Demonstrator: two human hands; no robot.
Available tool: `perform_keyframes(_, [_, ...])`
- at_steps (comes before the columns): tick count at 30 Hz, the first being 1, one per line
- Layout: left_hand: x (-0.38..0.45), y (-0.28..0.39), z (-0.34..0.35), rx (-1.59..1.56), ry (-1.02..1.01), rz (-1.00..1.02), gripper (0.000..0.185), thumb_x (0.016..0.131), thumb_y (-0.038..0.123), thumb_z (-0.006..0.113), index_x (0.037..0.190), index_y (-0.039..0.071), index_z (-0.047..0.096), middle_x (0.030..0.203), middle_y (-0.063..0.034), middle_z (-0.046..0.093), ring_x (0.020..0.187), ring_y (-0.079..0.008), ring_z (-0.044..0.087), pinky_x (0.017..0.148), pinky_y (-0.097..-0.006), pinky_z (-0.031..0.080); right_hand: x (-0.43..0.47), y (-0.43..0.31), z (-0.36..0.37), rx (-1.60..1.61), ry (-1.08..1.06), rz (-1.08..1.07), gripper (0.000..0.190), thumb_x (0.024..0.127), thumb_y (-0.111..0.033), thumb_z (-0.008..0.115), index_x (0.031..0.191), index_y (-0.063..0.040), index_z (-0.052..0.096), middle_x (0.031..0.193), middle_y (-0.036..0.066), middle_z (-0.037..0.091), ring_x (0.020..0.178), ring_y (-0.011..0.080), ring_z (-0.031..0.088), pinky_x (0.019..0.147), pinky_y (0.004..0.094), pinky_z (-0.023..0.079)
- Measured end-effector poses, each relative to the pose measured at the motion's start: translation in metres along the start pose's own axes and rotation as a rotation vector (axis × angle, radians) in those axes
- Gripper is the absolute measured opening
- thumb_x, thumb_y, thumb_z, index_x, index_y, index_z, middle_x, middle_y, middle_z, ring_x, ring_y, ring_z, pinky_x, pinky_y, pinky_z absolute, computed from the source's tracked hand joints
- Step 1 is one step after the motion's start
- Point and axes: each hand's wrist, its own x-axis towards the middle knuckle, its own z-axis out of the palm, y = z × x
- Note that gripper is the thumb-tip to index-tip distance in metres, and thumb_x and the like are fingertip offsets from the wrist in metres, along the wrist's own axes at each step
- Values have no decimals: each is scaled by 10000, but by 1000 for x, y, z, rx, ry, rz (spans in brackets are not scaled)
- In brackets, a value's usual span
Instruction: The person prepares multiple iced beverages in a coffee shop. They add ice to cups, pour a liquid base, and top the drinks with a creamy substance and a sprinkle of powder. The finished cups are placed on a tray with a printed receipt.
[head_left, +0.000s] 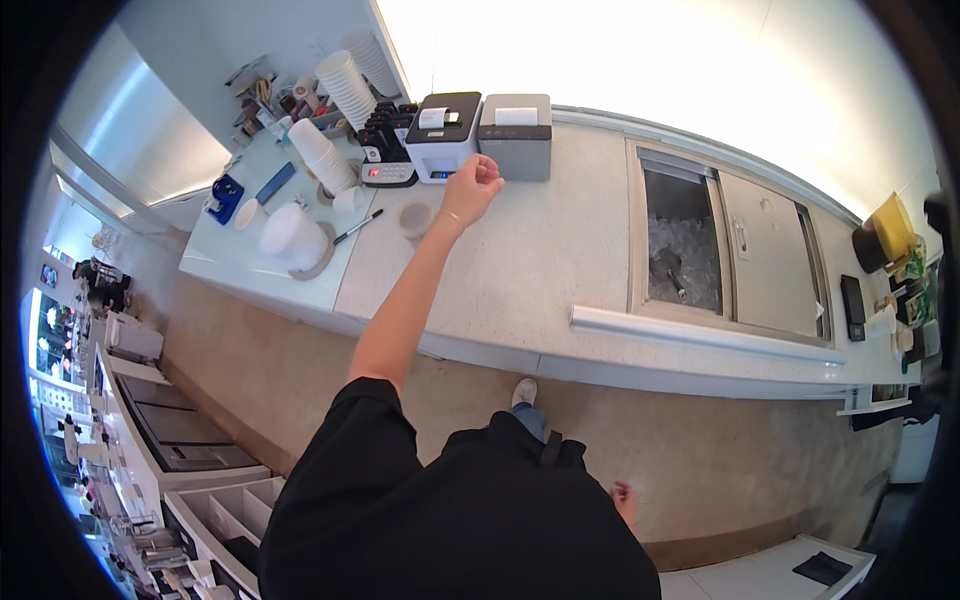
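Observation:
My left hand (474, 189) is raised over the counter, in front of a white-and-black receipt printer (442, 139) and a grey label printer (516, 142). Its fingers are loosely bent, and nothing shows between them. Paper sticks out of the top of both printers. Close beside my left forearm stands a small round cup (415, 219) with a brownish top. My right hand (622, 501) hangs low at my side, away from the counter, its fingers curled and partly hidden by my black shirt.
Left of the printers stand a pager charging base with keypad (388, 174), stacked paper cups (322, 154), a black marker (358, 227), a rounded white container (294, 238) and a phone (275, 182). To the right, an ice bin (682, 240) sits half uncovered beside its sliding metal lid (772, 255).

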Motion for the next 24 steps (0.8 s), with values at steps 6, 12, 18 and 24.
perform_keyframes(6, [91, -43, 47, 561, 161, 227, 479, 804, 369, 607, 1140, 37, 531, 1190, -94, 532, 1135, -248, 459, 968, -414, 335, 10, 106, 54, 104, 125, 188, 238, 835, -158, 586, 1013, 0, 594, 884, 160, 628, 799, 217, 594, 725, 337, 469])
perform_keyframes(12, [91, -36, 75, 790, -66, 76, 710, 816, 499, 566, 1336, 63, 357, 1402, -90, 331, 1322, -245, 237, 1068, -495, 188, 0, 112, 30, 295, 164, 427, 246, 857, -160, 559, 1036, 7, 564, 855, 137, 619, 747, 190, 592, 668, 316, 477])
perform_keyframes(18, [85, -47, 60, 671, -24, 204, 675, 802, 421, 614, 1316, 57, 370, 1361, -118, 368, 1286, -258, 296, 1057, -437, 237, 61, -5, 26, 168, 42, 294, 267, 858, -145, 548, 1087, -9, 534, 863, 102, 603, 712, 166, 592, 598, 275, 462])
perform_keyframes(24, [109, -83, -30, 407, 297, 202, 587, 725, 263, 684, 1198, 25, 431, 1113, -168, 535, 1065, -317, 490, 965, -414, 335, 86, -110, 22, 157, 48, 134, 285, 852, -127, 544, 1115, -20, 519, 872, 86, 587, 686, 147, 586, 538, 251, 441])
